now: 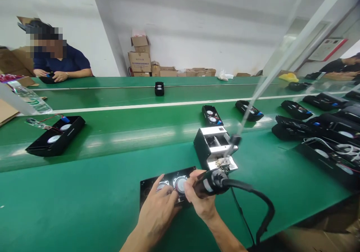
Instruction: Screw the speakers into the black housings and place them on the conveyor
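Note:
My right hand [204,203] is wrapped round a black corded electric screwdriver [208,184]. The screwdriver lies tilted over the right end of a black speaker panel [147,186], its tip hidden by my fingers. On this panel are two round speaker drivers; the right speaker driver [180,184] shows its pale disc, and the left one is partly covered. My left hand [157,207] grips the panel from the near side, its fingers bent over the left driver. Just beyond my right hand stands a silver and black screw feeder [215,147].
Several black speaker housings lie along the green belt, including one with loose wires [56,136], with a pile of housings [326,132] on the right. A co-worker [62,59] sits across the line. A plastic bottle [32,98] lies far left. The screwdriver cable [261,199] loops down right.

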Demonstrator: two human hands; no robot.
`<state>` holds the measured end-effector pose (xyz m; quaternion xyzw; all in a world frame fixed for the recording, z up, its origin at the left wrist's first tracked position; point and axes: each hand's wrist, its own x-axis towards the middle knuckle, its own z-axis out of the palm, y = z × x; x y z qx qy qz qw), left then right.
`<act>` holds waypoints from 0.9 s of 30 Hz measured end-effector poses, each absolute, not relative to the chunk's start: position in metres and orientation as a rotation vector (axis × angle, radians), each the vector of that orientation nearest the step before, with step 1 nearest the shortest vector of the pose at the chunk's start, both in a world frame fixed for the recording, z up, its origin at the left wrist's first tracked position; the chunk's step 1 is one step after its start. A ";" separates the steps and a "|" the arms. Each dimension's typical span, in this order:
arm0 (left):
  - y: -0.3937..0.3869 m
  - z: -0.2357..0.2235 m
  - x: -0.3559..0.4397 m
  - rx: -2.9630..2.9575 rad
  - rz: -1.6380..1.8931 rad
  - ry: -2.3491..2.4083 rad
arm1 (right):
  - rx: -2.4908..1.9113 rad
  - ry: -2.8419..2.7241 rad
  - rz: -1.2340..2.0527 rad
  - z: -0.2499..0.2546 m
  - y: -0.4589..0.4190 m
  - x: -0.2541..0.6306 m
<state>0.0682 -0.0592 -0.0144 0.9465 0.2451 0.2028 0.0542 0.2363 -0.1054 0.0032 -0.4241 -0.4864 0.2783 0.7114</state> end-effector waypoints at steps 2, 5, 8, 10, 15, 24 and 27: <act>-0.061 -0.015 0.069 2.875 0.614 0.758 | -0.902 -1.039 0.653 0.007 -0.108 0.241; -0.063 -0.013 0.071 2.873 0.590 0.793 | -0.810 -1.021 0.713 0.027 -0.112 0.253; -0.064 -0.011 0.071 2.869 0.602 0.810 | -0.744 -0.987 0.730 0.048 -0.116 0.262; -0.065 -0.010 0.069 2.864 0.617 0.821 | -0.731 -0.946 0.724 0.055 -0.117 0.266; -0.064 -0.002 0.065 2.788 0.842 0.785 | -0.741 -0.854 0.621 0.057 -0.116 0.274; -0.025 0.023 0.137 3.164 0.168 0.377 | -0.826 -0.815 0.479 0.060 -0.134 0.292; -0.024 0.009 0.151 3.169 0.129 0.364 | -0.887 -0.788 0.334 0.067 -0.147 0.316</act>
